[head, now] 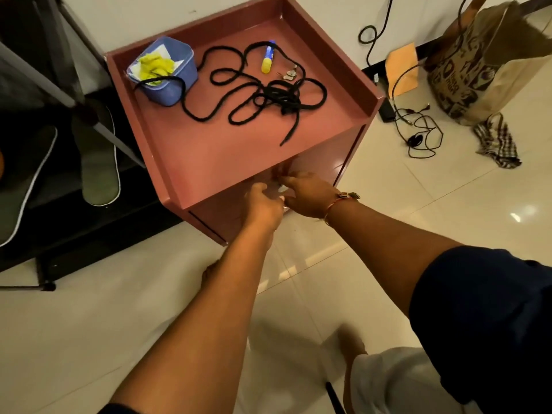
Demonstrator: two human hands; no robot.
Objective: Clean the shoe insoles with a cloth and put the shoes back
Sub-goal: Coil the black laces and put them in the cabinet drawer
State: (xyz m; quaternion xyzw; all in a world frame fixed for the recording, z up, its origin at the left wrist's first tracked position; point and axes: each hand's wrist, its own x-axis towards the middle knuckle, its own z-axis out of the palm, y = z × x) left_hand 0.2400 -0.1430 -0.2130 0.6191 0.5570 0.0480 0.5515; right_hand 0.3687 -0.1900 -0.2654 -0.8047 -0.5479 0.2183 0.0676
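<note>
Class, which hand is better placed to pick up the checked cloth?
Probably right: the checked cloth lies on the floor right of the cabinet, nearer the right hand; the left hand would cross over.

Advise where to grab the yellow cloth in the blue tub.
Pinch the yellow cloth at its raised, bunched folds, coming straight down from above. The blue tub walls it in on every side, so only the top is open. Keep toward the far side, because a black lace drapes across the near rim.
</note>
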